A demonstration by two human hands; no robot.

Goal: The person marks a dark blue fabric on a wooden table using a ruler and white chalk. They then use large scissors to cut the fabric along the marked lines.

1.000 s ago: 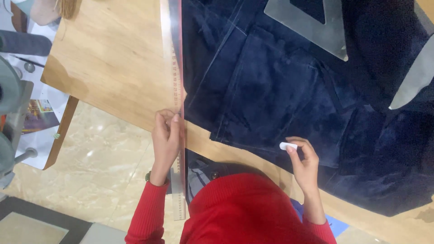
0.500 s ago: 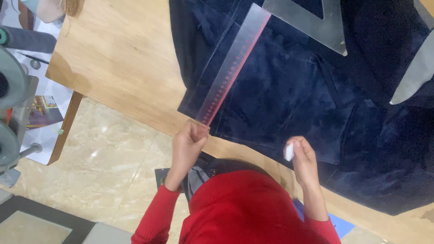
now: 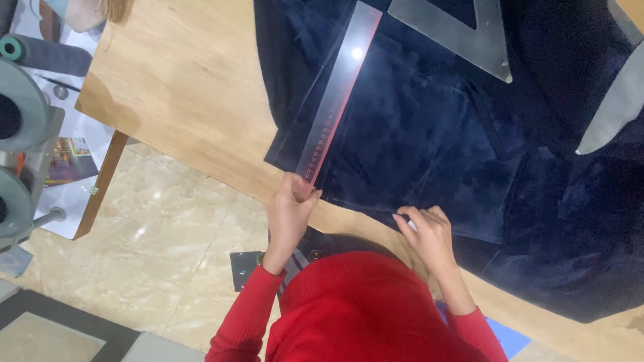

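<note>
Dark navy velvet fabric lies spread over a wooden table. My left hand grips the near end of a long clear ruler, which lies slanted across the fabric, its far end toward the top. My right hand rests at the fabric's near edge, pinching a small white piece of chalk that is mostly hidden by the fingers. Both sleeves are red.
A clear set square lies on the fabric at the top. A grey curved template sits at the right. Grey rolls on a rack stand left of the table, over a tiled floor.
The ruler swung from lying along the fabric's left edge to slanting across the fabric. My left hand moved right with it. My right hand lowered the chalk to the fabric edge.
</note>
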